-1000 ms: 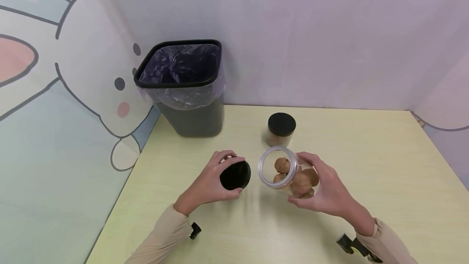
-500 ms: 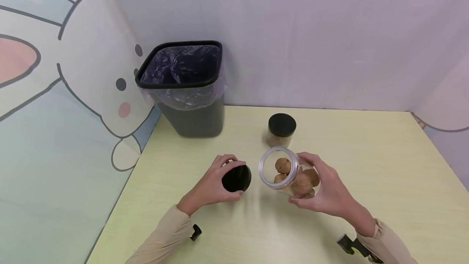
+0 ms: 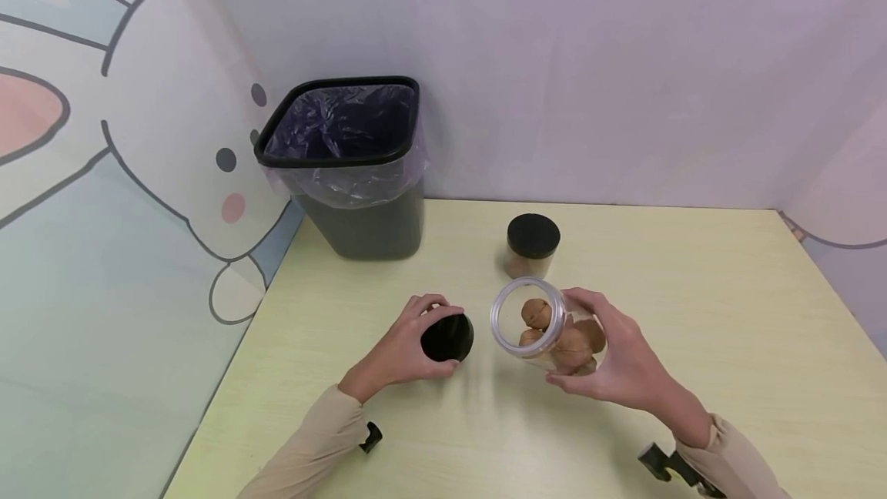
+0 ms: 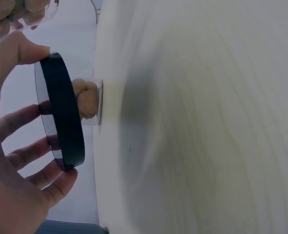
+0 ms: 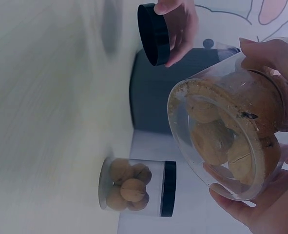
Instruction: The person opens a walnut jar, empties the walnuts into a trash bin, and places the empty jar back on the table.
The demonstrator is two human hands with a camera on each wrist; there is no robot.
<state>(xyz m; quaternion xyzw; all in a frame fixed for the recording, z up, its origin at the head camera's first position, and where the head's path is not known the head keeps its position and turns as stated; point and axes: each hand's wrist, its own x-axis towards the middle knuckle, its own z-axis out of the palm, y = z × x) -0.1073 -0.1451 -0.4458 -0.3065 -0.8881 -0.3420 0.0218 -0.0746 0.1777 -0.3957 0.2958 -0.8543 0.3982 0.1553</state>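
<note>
My left hand (image 3: 405, 343) grips a round black lid (image 3: 446, 337) by its edge, thumb on one side and fingers on the other. In the left wrist view the lid (image 4: 65, 109) stands on edge above the table. A clear jar (image 3: 528, 318) with several walnuts (image 3: 571, 346) is held by my right hand (image 3: 617, 356), tilted so its uncovered mouth faces left toward the lid. The right wrist view shows the jar's base (image 5: 217, 141) and the walnuts lying against it. A gap separates the jar from the lid.
A second jar (image 3: 530, 245), capped in black and holding several walnuts, stands upright just beyond the held one. At the table's back left is a grey bin (image 3: 377, 226) with a plastic liner. Behind the table (image 3: 693, 291) rises a pale wall (image 3: 589, 83).
Over the last second my left hand has lowered slightly toward me with the lid. My right hand and the tilted jar have stayed almost still.
</note>
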